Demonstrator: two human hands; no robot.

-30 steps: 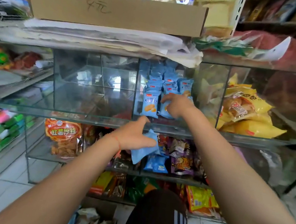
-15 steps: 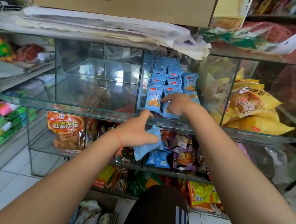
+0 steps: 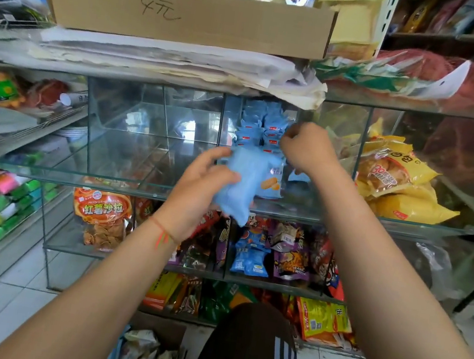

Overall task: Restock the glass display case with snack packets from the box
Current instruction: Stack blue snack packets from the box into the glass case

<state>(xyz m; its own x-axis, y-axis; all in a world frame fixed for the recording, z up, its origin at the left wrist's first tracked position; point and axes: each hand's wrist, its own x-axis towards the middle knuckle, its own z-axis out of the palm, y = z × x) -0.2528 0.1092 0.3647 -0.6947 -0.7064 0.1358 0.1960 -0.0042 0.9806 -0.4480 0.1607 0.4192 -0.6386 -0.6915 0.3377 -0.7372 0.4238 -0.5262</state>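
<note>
Holding a light-blue plastic snack packet, the left hand sits at the front lip of the glass display case. Fingers of that hand curl round the packet's left side; thumb and fingertips wrap its upper edge. The packet is motion-blurred. Its long axis runs roughly top to bottom, tilted slightly; the lower end hangs below the case's front edge, the upper end points into the middle compartment.

Right hand: raised inside the same compartment, fingers clenched into a loose fist. Whether it pinches anything I cannot tell; a small blue corner shows just beneath the wrist.

Middle compartment: a row of upright light-blue packets stacked front to back, one front packet with an orange biscuit print standing just behind the held one. Left compartment: bare glass. Right compartment: yellow bread bags lying piled.

On top of the case: folded papers and a brown cardboard strip with handwriting.

Lower tier: an orange crisp bag and mixed purple and blue packets. On the tiled floor, an open cardboard box of packets near the person's knee.
</note>
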